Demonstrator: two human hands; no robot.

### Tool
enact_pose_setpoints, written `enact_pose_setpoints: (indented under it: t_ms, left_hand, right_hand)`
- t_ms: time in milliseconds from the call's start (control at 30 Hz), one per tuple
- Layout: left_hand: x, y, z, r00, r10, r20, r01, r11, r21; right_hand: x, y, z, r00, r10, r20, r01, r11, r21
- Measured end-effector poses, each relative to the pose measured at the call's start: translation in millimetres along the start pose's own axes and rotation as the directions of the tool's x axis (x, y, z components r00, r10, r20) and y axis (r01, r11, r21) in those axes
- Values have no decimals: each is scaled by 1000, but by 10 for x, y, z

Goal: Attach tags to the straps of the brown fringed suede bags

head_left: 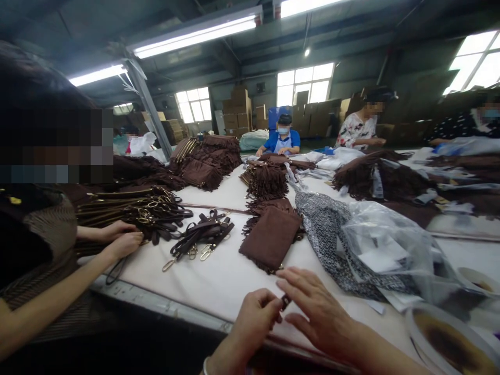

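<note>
Near the table's front edge, my left hand pinches a small dark strap piece between thumb and fingers; most of it is hidden. My right hand is right beside it, fingers stretched out and thumb apart, close to the same piece. Just beyond my hands lies a brown fringed bag, flat with its plain side up. To its left is a small heap of dark straps with gold clasps.
On the left, a co-worker's hands handle a strap beside a larger strap pile. Brown fringed bags are stacked farther back. A patterned cloth, a clear plastic bag and tape rolls lie on the right. Several people work across the table.
</note>
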State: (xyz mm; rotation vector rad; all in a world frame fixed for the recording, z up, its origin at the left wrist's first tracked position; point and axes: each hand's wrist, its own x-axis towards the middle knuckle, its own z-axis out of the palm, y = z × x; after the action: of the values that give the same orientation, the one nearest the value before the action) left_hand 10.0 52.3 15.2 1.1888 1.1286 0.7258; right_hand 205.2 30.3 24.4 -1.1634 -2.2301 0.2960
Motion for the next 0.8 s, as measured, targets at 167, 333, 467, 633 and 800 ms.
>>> enact_pose_setpoints:
  t_ms: [167,333,467,633,800]
  left_hand:
    - [-33,111,74,997,35,63,-38,999,35]
    - [104,28,16,991,-111,-69,104,991,-89]
    - [126,-35,29,990,-141,-7,135,958,-253]
    - [89,-35,8,994,104,16,-104,994,20]
    - [158,-103,10,995,85,-43,-77,984,160]
  right_hand:
    - [0,-151,122,982,121,146,-158,947,280]
    - [-33,1,278,967,238,85,-253,930,267]
    - [-39,77,265,965,260,37,-260,933,250]
    - [-35,105,302,962,265,64,-272,942,194]
    - [-73,152,427,977,213,25,-214,963,165]
